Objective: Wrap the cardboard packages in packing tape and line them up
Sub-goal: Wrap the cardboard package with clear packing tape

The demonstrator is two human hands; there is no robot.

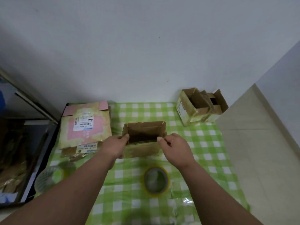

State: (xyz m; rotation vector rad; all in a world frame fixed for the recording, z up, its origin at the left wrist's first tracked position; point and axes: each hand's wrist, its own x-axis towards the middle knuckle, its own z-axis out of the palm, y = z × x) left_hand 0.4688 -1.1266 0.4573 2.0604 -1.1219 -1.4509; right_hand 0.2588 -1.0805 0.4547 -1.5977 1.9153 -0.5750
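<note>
Head view, one entry per item. Open cardboard box: stood at the middle of the green-and-white checked cloth, flaps up, mouth toward me, its front face glossy with tape. My left hand: gripped the box's left end, thumb hooked over the near-left corner of the rim, remaining fingers curled down the outside wall. My right hand: at the box's right end, thumb and forefinger pinched on the near-right corner flap, other fingers loosely curled beneath. Roll of packing tape: yellowish, lay flat on the cloth just nearer to me than the box, between my forearms, touched by neither hand. Flattened packages: a stack at the cloth's left edge, the top one pink and tan with printed barcode labels, just beside the box and my left hand. Two small open boxes: stood touching one another at the far right corner of the cloth, against the wall, well apart from the box I held. Clear roll: blurred, at the near left edge; its kind could not be told.
</note>
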